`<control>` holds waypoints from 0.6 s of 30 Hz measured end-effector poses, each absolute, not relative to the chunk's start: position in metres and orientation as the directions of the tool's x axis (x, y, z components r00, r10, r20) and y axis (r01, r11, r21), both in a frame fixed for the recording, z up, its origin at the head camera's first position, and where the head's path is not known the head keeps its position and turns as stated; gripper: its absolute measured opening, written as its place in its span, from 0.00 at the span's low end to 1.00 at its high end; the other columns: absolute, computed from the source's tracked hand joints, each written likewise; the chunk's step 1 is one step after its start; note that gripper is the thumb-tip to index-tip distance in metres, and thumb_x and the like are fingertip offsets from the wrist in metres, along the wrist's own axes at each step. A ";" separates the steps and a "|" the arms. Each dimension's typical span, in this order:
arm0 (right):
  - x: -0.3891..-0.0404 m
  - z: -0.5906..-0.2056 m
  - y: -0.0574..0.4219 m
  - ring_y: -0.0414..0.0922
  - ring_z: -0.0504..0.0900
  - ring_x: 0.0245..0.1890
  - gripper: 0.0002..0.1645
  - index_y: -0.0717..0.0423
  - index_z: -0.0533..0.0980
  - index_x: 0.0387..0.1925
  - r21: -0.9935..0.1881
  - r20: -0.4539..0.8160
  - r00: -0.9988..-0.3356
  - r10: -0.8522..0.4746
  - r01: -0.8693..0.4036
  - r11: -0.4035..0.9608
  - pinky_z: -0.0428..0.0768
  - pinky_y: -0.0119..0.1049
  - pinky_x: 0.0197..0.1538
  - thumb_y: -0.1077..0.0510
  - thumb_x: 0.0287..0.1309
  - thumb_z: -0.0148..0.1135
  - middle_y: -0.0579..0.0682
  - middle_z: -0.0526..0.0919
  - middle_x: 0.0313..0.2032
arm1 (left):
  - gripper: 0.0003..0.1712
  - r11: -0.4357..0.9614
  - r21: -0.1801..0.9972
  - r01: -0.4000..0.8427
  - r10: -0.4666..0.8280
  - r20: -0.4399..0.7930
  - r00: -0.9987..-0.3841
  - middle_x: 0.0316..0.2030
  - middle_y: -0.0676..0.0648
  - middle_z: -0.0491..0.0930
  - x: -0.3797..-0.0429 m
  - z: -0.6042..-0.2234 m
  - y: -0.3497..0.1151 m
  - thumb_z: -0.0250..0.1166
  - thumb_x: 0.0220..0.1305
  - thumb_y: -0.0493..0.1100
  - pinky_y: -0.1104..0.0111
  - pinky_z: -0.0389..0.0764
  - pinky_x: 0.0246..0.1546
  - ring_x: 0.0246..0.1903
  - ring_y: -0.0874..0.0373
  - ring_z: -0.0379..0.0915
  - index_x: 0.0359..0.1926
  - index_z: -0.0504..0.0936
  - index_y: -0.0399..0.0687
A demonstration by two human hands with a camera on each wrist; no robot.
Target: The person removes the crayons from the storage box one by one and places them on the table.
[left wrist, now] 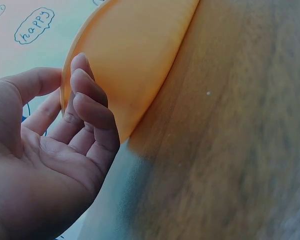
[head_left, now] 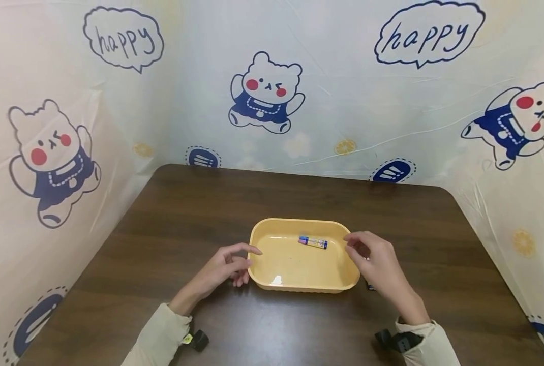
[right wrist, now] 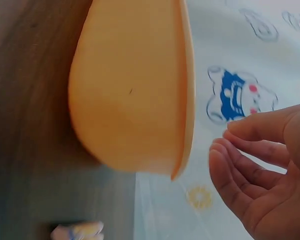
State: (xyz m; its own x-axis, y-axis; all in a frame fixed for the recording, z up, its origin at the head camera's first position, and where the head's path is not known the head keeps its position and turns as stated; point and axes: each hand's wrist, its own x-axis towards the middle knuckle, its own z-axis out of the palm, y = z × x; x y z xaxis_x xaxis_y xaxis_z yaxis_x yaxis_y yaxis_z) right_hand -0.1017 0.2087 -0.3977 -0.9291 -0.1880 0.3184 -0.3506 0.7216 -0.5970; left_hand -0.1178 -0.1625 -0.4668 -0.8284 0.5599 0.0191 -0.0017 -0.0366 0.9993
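Note:
A yellow plastic basin [head_left: 299, 290] with rounded corners stands on the table. Inside, towards its back right, two crayons [head_left: 312, 242] lie side by side, one blue-tipped and one purple-tipped, with printed wrappers. My left hand [head_left: 223, 267] holds the basin's left rim, one finger reaching over the edge; the left wrist view shows fingers on both sides of the basin wall [left wrist: 135, 55]. Over the right rim hovers my right hand [head_left: 377, 259], fingers loosely bent and thumb near the fingertips. Nothing shows between them in the right wrist view, where the hand [right wrist: 265, 175] is apart from the rim.
Small crayon-like pieces [right wrist: 80, 231] lie on the table beside the basin's right end, mostly covered by my right hand in the head view. The dark wooden table [head_left: 199, 203] is enclosed by a printed cloth [head_left: 336, 112] at the back and sides.

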 end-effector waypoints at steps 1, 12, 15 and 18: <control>-0.105 -0.397 0.204 0.42 0.80 0.34 0.10 0.58 0.82 0.44 -0.595 0.301 -0.930 -0.210 -0.355 0.721 0.84 0.37 0.37 0.65 0.59 0.69 0.50 0.84 0.37 | 0.19 -0.039 0.999 -0.002 0.561 0.020 -0.828 0.22 0.38 0.78 -0.118 -0.467 -0.163 0.56 0.71 0.30 0.70 0.75 0.18 0.19 0.58 0.72 0.60 0.71 0.27; -0.134 -0.417 0.160 0.47 0.82 0.35 0.11 0.64 0.82 0.41 -0.528 0.272 -0.893 -0.357 -0.449 0.721 0.84 0.43 0.40 0.69 0.55 0.69 0.56 0.84 0.37 | 0.19 -0.017 1.000 0.015 0.554 0.022 -0.833 0.21 0.39 0.78 -0.115 -0.469 -0.162 0.57 0.70 0.30 0.69 0.75 0.17 0.17 0.58 0.72 0.59 0.72 0.27; -0.138 -0.429 0.154 0.46 0.80 0.34 0.10 0.64 0.82 0.39 -0.479 0.265 -0.894 -0.361 -0.447 0.755 0.82 0.43 0.39 0.69 0.52 0.70 0.54 0.83 0.35 | 0.18 -0.005 1.000 0.031 0.548 0.028 -0.836 0.21 0.35 0.78 -0.115 -0.466 -0.162 0.57 0.70 0.30 0.68 0.75 0.16 0.16 0.57 0.71 0.59 0.73 0.29; -0.139 -0.438 0.150 0.49 0.80 0.37 0.10 0.63 0.82 0.38 -0.431 0.251 -0.897 -0.365 -0.441 0.787 0.82 0.45 0.42 0.67 0.53 0.71 0.55 0.82 0.37 | 0.18 0.004 0.999 0.035 0.543 0.028 -0.839 0.21 0.31 0.77 -0.116 -0.465 -0.162 0.58 0.70 0.30 0.68 0.75 0.17 0.16 0.56 0.71 0.59 0.74 0.29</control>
State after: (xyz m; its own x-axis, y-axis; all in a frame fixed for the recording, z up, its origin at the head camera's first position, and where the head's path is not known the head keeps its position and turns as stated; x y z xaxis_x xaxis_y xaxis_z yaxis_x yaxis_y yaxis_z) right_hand -0.1387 0.1498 -0.4381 -0.8968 -0.3648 0.2505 -0.4407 0.7872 -0.4314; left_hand -0.1158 -0.1624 -0.4650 -0.8390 0.5434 0.0277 0.0353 0.0035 0.9994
